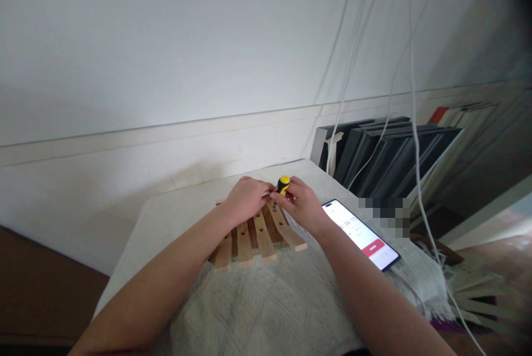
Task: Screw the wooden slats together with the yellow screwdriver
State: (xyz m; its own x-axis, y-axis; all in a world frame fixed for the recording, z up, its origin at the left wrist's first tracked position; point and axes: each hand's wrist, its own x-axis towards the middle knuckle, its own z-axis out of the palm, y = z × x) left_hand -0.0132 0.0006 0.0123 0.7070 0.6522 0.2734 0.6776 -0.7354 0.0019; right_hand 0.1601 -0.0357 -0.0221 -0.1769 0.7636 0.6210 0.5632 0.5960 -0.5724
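Slats (260, 237) of pale wood, at least 4 visible, lie fanned across darker cross-pieces on a white quilted cloth (266, 300) that covers the work surface. The assembly sits at the middle of the cloth, directly under both hands. Each visible slat shows small holes along its length; near the front ends these holes look empty, with no screw heads to be made out.

The right hand (302, 203) closes its fingers around a stubby screwdriver (283, 183) with a yellow and black handle, held upright over the far end of the slats. The left hand (246, 199) rests on the far end of the assembly, fingers curled and pressed together, its fingertips meeting the tool's shaft area; whether they pinch a screw cannot be told, as the tip is hidden.

Judged from this, fastening is under way at the far end, and the near holes appear yet to be filled. How many joints are already fixed cannot be told.

A phone (361, 234) lies face up just right of the right wrist, screen lit. Dark binders (386, 151) stand beyond it, and white cables (353, 67) hang down the wall.
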